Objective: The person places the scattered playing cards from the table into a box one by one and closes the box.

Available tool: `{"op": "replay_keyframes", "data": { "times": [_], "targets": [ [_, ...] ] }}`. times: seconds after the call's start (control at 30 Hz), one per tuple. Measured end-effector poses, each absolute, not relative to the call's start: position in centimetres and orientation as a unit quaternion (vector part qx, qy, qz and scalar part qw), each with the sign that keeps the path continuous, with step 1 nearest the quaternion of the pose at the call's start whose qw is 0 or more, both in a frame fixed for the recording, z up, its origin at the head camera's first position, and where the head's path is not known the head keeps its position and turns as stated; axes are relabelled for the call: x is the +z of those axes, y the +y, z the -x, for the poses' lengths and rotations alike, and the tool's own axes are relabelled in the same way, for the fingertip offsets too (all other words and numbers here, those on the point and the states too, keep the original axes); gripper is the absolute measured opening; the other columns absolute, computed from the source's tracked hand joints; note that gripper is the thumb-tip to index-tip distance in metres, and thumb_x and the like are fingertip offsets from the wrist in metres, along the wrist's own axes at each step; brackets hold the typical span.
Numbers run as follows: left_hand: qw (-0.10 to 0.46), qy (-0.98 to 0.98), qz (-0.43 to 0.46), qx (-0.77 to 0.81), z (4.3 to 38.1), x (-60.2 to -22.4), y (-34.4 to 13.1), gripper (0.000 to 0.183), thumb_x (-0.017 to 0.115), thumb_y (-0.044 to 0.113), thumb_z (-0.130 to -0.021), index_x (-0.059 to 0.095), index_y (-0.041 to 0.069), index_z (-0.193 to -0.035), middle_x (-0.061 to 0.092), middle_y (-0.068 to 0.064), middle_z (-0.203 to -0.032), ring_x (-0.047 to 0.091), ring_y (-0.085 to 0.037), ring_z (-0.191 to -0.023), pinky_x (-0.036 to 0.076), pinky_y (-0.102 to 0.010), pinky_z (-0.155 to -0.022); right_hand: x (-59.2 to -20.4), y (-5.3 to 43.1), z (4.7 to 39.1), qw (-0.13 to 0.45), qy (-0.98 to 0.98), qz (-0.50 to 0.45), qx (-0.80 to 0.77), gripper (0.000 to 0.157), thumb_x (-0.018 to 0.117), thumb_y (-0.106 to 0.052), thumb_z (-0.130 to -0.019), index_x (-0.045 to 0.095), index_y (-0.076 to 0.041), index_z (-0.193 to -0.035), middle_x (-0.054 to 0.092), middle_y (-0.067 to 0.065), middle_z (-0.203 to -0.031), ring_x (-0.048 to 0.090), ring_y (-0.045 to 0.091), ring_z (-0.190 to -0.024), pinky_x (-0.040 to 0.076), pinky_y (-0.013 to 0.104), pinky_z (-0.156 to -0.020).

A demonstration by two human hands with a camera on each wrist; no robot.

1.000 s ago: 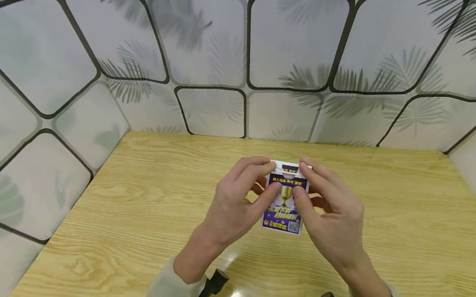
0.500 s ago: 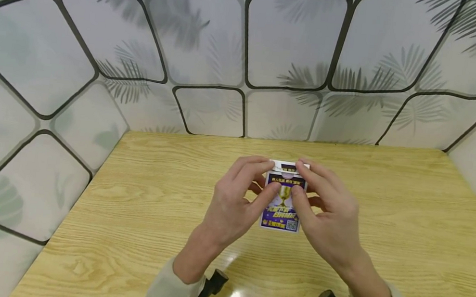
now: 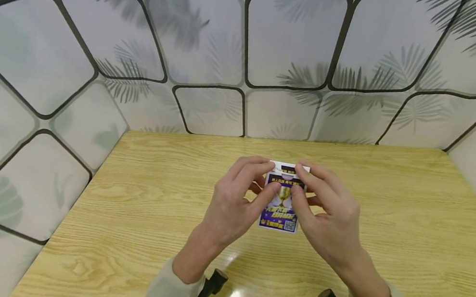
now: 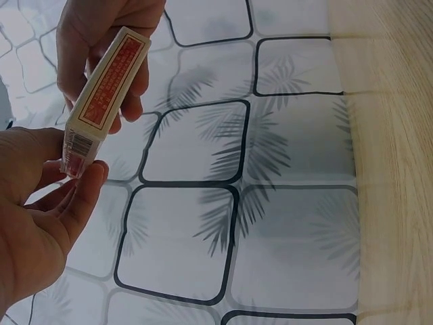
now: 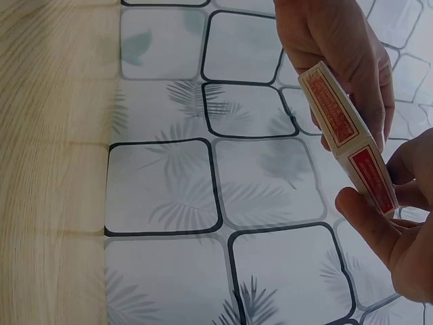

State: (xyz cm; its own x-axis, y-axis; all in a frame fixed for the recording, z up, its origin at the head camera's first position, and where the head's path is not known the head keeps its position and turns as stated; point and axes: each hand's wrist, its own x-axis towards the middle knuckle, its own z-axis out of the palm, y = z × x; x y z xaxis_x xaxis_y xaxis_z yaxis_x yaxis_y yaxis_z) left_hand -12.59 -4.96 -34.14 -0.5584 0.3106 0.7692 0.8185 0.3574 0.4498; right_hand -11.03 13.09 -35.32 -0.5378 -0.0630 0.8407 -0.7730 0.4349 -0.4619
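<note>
A small playing-card box, purple in front with a gold trophy and a QR code, is held up between both hands in the head view. My left hand pinches its left edge, thumb on the front and fingers at the top and behind. On the other edge, my right hand grips it likewise, its thumb near the trophy. The white top section has a notch below it. Red printed side panels show on the box in the left wrist view and on the box in the right.
A light wood-grain table lies beneath the hands. Patterned wall covering with dark outlines and leaf prints rises behind it and at both sides. Black camera mounts sit at the sleeve cuffs.
The right hand has shifted slightly left, and the lower end of the box has swung a little left. The left hand looks nearly still; both keep their hold.
</note>
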Motion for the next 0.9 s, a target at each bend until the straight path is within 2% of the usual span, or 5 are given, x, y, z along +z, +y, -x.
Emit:
{"op": "replay_keyframes", "data": {
  "times": [0.17, 0.53, 0.9],
  "targets": [
    [0.291, -0.768, 0.37, -0.435, 12.59, -34.07, -4.96, 0.03, 0.073, 0.0, -0.088, 0.062, -0.004, -0.115, 0.06, -0.017, -0.114, 0.06, -0.017, -0.076, 0.053, -0.012, -0.069, -35.28, 12.93, 11.13, 0.411, -0.748, -0.282, 0.439, 0.039, 0.057, -0.027, -0.1, 0.071, 0.007, -0.112, 0.068, 0.019, -0.109, 0.069, 0.016, -0.083, 0.054, 0.014, -0.062],
    [0.3, -0.764, 0.379, -0.428, 12.69, -34.07, -5.06, 0.024, 0.073, 0.0, -0.087, 0.067, -0.003, -0.11, 0.06, -0.017, -0.114, 0.059, -0.016, -0.075, 0.053, -0.013, -0.07, -35.18, 12.79, 11.21, 0.426, -0.743, -0.287, 0.429, 0.037, 0.058, -0.025, -0.099, 0.072, 0.008, -0.109, 0.068, 0.02, -0.105, 0.068, 0.018, -0.08, 0.054, 0.014, -0.06],
    [0.295, -0.76, 0.387, -0.431, 12.67, -33.86, -5.03, 0.022, 0.073, 0.0, -0.087, 0.064, -0.002, -0.107, 0.059, -0.015, -0.111, 0.059, -0.015, -0.074, 0.052, -0.012, -0.069, -35.3, 12.98, 11.35, 0.42, -0.74, -0.291, 0.437, 0.036, 0.057, -0.025, -0.099, 0.071, 0.008, -0.104, 0.067, 0.019, -0.104, 0.066, 0.007, -0.082, 0.054, 0.013, -0.06]
  ]
}}
